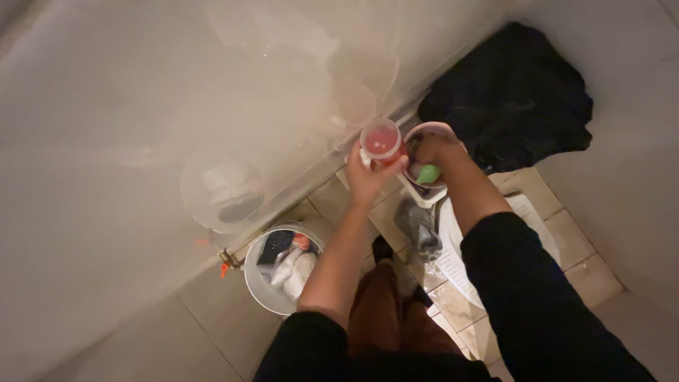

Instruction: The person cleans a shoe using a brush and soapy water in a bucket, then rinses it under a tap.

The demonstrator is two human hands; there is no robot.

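My left hand [366, 177] is closed around a small round cup [381, 141] of clear pinkish-red plastic, held upright over the tiled floor [212, 332]; its contents or its base read as red, and I cannot tell which. My right hand [435, 150] reaches into a pale round bowl [447, 129] just beside the cup and is curled over a small green object [428, 173], smooth and rounded; whether the fingers actually clamp it is not visible, so I cannot tell. The cup and the bowl sit side by side, nearly touching, close to the wall. As a judgement of progress: the cup is lifted and in hand, the bowl is being worked in, and nothing shows the cup emptied or set down, so the work appears mid-step. Below the hands lies a crumpled grey cloth [419, 228], soft and damp-looking, next to a white ribbed mat [453, 262]. To my left stands a white plastic bucket [256, 283], round and smooth-walled, holding pale bundled cloth items and something dark. A clear round basin [222, 189] rests against the wall above it. A heap of black fabric [513, 95] lies matt and folded at the corner.
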